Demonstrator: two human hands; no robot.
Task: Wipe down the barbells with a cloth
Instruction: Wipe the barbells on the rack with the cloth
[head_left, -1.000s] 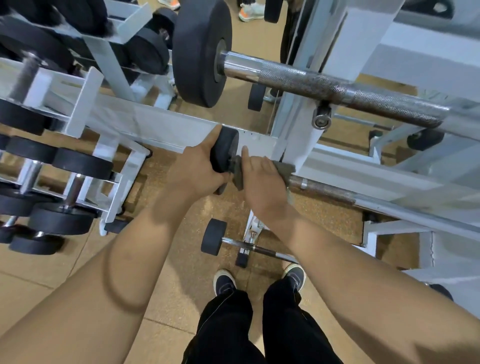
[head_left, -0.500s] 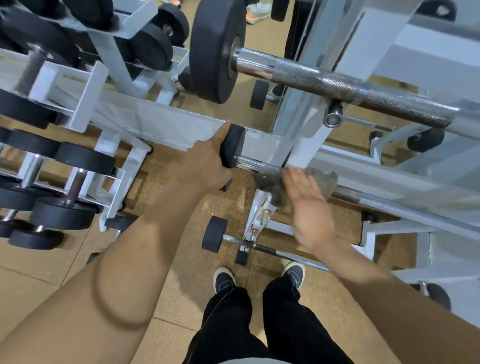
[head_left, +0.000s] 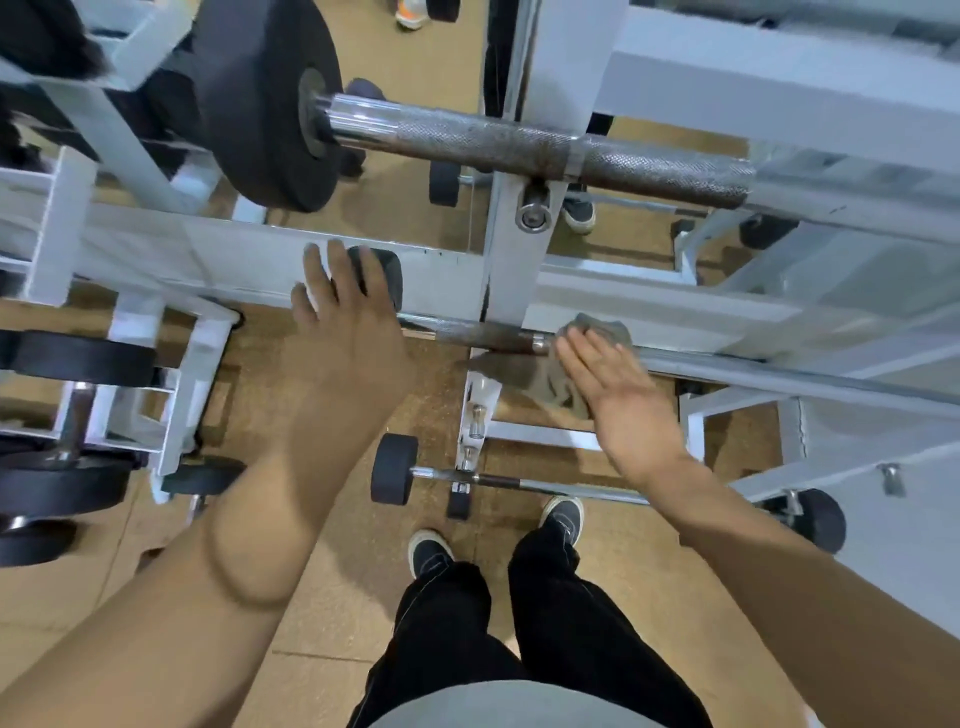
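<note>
Grey cloth (head_left: 587, 364) is draped over the middle bar (head_left: 488, 335), just right of the white upright (head_left: 511, 270), and hangs down below the bar. The right hand (head_left: 618, 395) lies flat against the cloth, fingers straight and close together, palm turned toward the upright. No curl around the bar is visible. The left hand (head_left: 348, 332) is left of the upright, fingers spread and straight, in front of the small black end weight (head_left: 387, 275) on that same bar. Whether the fingertips touch the weight is hard to tell, because the hand is blurred.

Above the upright's hook sits the top bar (head_left: 545, 143), knurled and rust-flecked, with a big black plate (head_left: 265, 98) on its left end. At the foot of the upright a 3rd bar (head_left: 519, 483) rests low, with a small black weight (head_left: 395, 475) on its left end. Just below it the person's 2 dark shoes (head_left: 428, 553) stand on the tan floor (head_left: 332, 613). Far left of the upright, a white rack (head_left: 192, 384) holds black dumbbells (head_left: 83, 358).
</note>
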